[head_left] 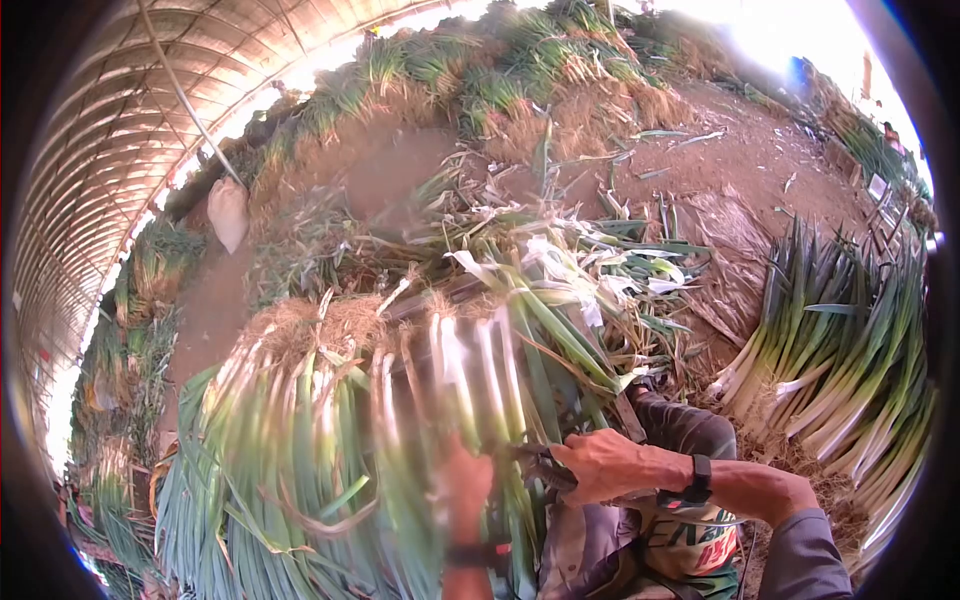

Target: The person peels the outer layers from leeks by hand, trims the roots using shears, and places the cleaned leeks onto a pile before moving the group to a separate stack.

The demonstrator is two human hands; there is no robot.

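Note:
A thick layer of leeks [300, 430] lies in front of me, roots toward the far side and green leaves toward me. My left hand [465, 485], smeared by motion, is over the green stems right of the middle; its fingers cannot be made out. To its right, my right hand [600, 465] is closed around a dark tool [543, 466] whose shape is unclear, beside the leek stems. A dark watch is on my right wrist. Several white leek shafts [490, 365] stand out just beyond my hands.
Cleaned leeks [840, 350] lie in a heap at the right. Loose trimmings [560, 260] cover the ground beyond the layer. A brown sheet [725, 260] lies behind. More leek piles [500, 70] line the back, and a pale sack [228, 214] is at the left.

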